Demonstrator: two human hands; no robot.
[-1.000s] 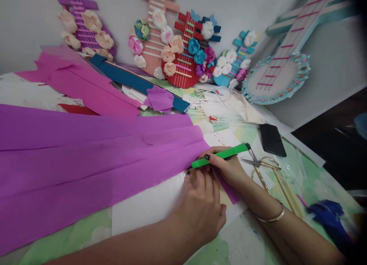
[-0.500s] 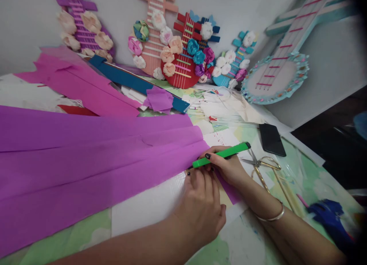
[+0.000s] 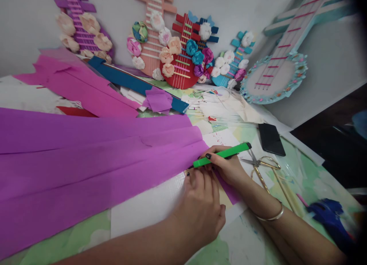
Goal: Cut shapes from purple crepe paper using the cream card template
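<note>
Desk (image 3: 91, 228) carries purple sheet (image 3: 86, 169), spread leftward, bulk apparently uncut. Left hand (image 3: 202, 207): curled at near edge, hold unclear. Right hand (image 3: 225, 168), above purple strip (image 3: 230, 194) (joined or severed, cannot tell): grip clenched on green cutter-like tool (image 3: 229, 153), tip at sheet.

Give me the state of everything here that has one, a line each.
Green tool: gripped, slanted
Right hand: closed round green tool
Purple paper: spread, creased
Left hand: fingers bent, at purple paper's edge
Pink paper: creased
Scissors: open, lying down
Phone: flat, unlit
Blue tool: lying down, blurred
Red guitar: propped up
</note>
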